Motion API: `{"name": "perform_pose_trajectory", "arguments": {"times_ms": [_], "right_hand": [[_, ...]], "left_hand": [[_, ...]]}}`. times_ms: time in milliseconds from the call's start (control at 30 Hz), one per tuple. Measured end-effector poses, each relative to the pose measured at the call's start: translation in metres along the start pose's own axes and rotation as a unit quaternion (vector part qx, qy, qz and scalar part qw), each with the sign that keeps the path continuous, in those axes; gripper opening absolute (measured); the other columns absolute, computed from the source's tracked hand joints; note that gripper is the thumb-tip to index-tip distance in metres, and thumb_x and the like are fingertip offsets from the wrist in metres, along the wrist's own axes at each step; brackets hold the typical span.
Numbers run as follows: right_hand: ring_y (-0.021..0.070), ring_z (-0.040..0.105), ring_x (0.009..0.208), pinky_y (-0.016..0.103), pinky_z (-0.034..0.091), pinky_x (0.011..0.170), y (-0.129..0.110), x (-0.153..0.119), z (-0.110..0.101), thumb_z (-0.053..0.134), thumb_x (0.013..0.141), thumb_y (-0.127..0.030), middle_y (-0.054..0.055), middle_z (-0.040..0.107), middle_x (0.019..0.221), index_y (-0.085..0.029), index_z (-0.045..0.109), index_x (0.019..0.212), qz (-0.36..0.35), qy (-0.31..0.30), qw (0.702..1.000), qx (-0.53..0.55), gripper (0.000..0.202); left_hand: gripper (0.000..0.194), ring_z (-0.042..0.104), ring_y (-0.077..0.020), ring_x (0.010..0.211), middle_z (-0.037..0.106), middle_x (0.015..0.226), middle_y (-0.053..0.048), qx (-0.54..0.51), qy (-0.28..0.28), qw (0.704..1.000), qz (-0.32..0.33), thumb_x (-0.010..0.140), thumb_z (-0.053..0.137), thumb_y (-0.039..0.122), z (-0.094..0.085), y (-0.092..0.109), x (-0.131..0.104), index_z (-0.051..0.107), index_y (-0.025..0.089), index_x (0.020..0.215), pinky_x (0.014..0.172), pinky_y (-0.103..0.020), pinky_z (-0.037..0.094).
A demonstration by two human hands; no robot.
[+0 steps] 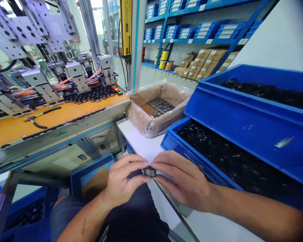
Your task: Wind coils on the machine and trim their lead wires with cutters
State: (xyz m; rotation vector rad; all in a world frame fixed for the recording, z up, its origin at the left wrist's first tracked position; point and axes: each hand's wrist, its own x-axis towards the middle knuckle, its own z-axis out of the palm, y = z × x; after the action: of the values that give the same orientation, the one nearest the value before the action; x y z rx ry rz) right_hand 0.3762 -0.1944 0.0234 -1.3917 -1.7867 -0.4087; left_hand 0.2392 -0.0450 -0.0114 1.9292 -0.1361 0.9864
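Between the fingertips of both hands sits a small dark round part (150, 171), like a short metal ring or cap. My left hand (126, 178) pinches it from the left, fingers on top and thumb below. From the right, my right hand (179, 178) grips the same part in a similar pinch. Both hands are above my lap, near the edge of a white table (138, 137). The fingers cover the part's two ends, so its exact kind cannot be made out.
A plastic-lined cardboard box (151, 126) holds many small parts. Two blue bins (242, 124) of black pieces are stacked at right. Left stands a machine bench (73, 116) with pliers (39, 117) and rows of round parts (91, 95). A blue crate (75, 181) sits below.
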Motion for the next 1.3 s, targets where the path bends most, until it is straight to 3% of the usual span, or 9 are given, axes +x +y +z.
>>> {"name": "perform_pose_trajectory", "arguments": {"times_ms": [233, 333, 433, 500, 633, 767, 900, 1067, 1300], "right_hand": [[0.0185, 0.063, 0.091, 0.033, 0.060, 0.078, -0.003, 0.000, 0.001, 0.054, 0.091, -0.007, 0.011, 0.065, 0.094, -0.010, 0.058, 0.111, 0.007, -0.021, 1.000, 0.010, 0.021], [0.0199, 0.064, 0.096, 0.033, 0.060, 0.083, 0.002, -0.005, 0.006, 0.056, 0.092, -0.012, 0.012, 0.065, 0.101, -0.012, 0.056, 0.118, 0.035, -0.032, 0.998, -0.030, 0.025], [0.0227, 0.064, 0.105, 0.035, 0.060, 0.088, 0.009, -0.010, 0.009, 0.059, 0.094, -0.024, 0.015, 0.064, 0.111, -0.011, 0.053, 0.127, 0.034, -0.041, 0.995, -0.085, 0.037], [0.0222, 0.064, 0.106, 0.034, 0.060, 0.090, 0.011, -0.010, 0.008, 0.056, 0.095, -0.028, 0.015, 0.064, 0.112, -0.010, 0.054, 0.126, 0.019, -0.041, 0.994, -0.104, 0.036], [0.0219, 0.066, 0.102, 0.032, 0.060, 0.092, 0.007, -0.006, 0.004, 0.055, 0.094, -0.025, 0.013, 0.067, 0.109, -0.012, 0.059, 0.120, -0.006, -0.046, 0.991, -0.125, 0.029], [0.0235, 0.067, 0.101, 0.034, 0.061, 0.091, 0.004, -0.008, 0.001, 0.054, 0.093, -0.021, 0.012, 0.068, 0.110, -0.014, 0.061, 0.120, -0.033, -0.040, 0.990, -0.128, 0.029], [0.0225, 0.067, 0.105, 0.032, 0.059, 0.094, 0.013, -0.019, 0.004, 0.055, 0.092, -0.017, 0.011, 0.067, 0.115, -0.016, 0.060, 0.123, -0.035, -0.044, 0.996, -0.074, 0.031], [0.0197, 0.068, 0.104, 0.025, 0.060, 0.090, 0.026, -0.027, 0.015, 0.057, 0.091, -0.018, 0.005, 0.069, 0.112, -0.024, 0.058, 0.129, -0.046, -0.054, 0.997, -0.036, 0.039], [0.0167, 0.071, 0.096, 0.019, 0.061, 0.078, 0.034, -0.022, 0.031, 0.052, 0.094, -0.025, 0.006, 0.072, 0.107, -0.023, 0.065, 0.115, -0.063, -0.102, 0.991, -0.067, 0.024]], "left_hand": [[0.022, 0.070, -0.0197, 0.083, 0.073, 0.088, -0.009, 0.017, 0.022, 0.999, 0.034, 0.082, 0.073, 0.022, 0.010, 0.007, -0.004, 0.071, 0.019, 0.104, 0.078, -0.033, 0.057], [0.018, 0.069, -0.0188, 0.086, 0.072, 0.092, -0.009, 0.071, 0.011, 0.997, 0.033, 0.085, 0.069, 0.023, 0.000, 0.002, 0.003, 0.070, 0.018, 0.103, 0.079, -0.031, 0.057], [0.015, 0.066, -0.0202, 0.095, 0.069, 0.096, -0.009, 0.245, 0.033, 0.969, 0.005, 0.088, 0.065, 0.026, -0.040, -0.018, 0.037, 0.068, 0.017, 0.099, 0.086, -0.033, 0.053], [0.016, 0.063, -0.0215, 0.098, 0.067, 0.098, -0.009, 0.411, 0.074, 0.902, -0.112, 0.089, 0.063, 0.028, -0.083, -0.039, 0.071, 0.068, 0.017, 0.098, 0.090, -0.034, 0.049], [0.011, 0.064, -0.0237, 0.093, 0.071, 0.088, -0.010, 0.469, 0.103, 0.854, -0.200, 0.084, 0.062, 0.014, -0.161, -0.085, 0.132, 0.068, 0.014, 0.094, 0.091, -0.037, 0.047], [0.025, 0.069, -0.0212, 0.091, 0.075, 0.097, -0.010, 0.449, 0.099, 0.861, -0.219, 0.084, 0.062, 0.013, -0.180, -0.107, 0.141, 0.066, 0.012, 0.108, 0.090, -0.036, 0.050], [0.036, 0.063, -0.0221, 0.116, 0.069, 0.124, -0.014, 0.428, 0.129, 0.876, -0.184, 0.092, 0.053, 0.020, -0.154, -0.098, 0.079, 0.059, 0.014, 0.127, 0.105, -0.037, 0.045], [0.037, 0.065, -0.0256, 0.116, 0.071, 0.122, -0.013, 0.403, 0.159, 0.874, -0.218, 0.088, 0.054, 0.032, -0.121, -0.101, -0.063, 0.065, 0.016, 0.120, 0.105, -0.043, 0.049], [0.043, 0.074, -0.0331, 0.098, 0.077, 0.107, -0.015, 0.357, 0.242, 0.826, -0.363, 0.078, 0.058, 0.049, -0.134, -0.095, -0.246, 0.073, 0.017, 0.101, 0.088, -0.049, 0.060]]}}
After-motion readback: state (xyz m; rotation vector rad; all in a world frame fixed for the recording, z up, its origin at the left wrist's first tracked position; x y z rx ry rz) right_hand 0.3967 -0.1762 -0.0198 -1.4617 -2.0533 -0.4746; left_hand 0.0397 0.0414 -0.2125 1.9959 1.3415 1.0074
